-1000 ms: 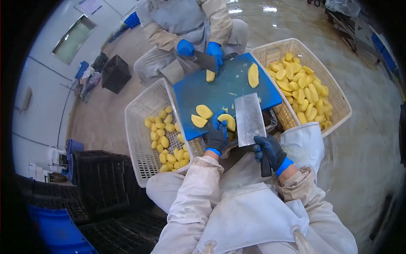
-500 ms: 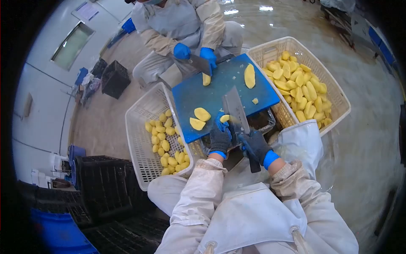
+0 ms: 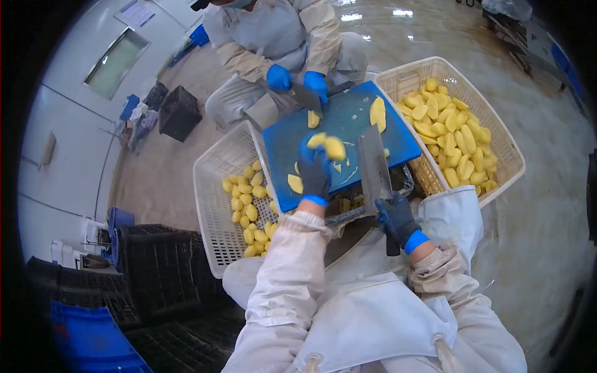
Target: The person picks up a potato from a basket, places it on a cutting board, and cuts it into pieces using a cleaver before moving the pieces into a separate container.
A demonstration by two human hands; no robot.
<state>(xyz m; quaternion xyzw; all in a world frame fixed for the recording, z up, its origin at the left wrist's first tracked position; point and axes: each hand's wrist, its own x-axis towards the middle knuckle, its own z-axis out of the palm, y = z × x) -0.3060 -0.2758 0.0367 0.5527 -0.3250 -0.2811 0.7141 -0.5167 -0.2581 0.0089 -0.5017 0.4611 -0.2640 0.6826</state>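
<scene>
My left hand [image 3: 315, 171], in a dark glove with blue fingertips, is over the blue cutting board [image 3: 348, 109]. Two peeled potato pieces [image 3: 334, 149] are at its fingers, smeared by motion; the fingers seem closed on them. My gloved right hand [image 3: 398, 219] grips the handle of a cleaver [image 3: 375, 166], its broad blade raised at the board's near edge. One cut potato piece [image 3: 295, 183] lies left of my left hand, partly covered by it. Thin potato scraps lie on the board. A larger potato piece [image 3: 377, 114] rests near the far right corner.
Opposite, a co-worker's blue-gloved hands [image 3: 315, 84] work a second knife [image 3: 305, 98] on a potato piece [image 3: 313, 119]. A white crate [image 3: 208, 180] of whole peeled potatoes stands left; another crate [image 3: 511, 166] of cut pieces stands right. Black crates [image 3: 161, 261] are at lower left.
My left hand has moved up and left over the board, now with two potato pieces at its fingers. The cleaver has shifted right, away from that hand. The view has turned slightly.
</scene>
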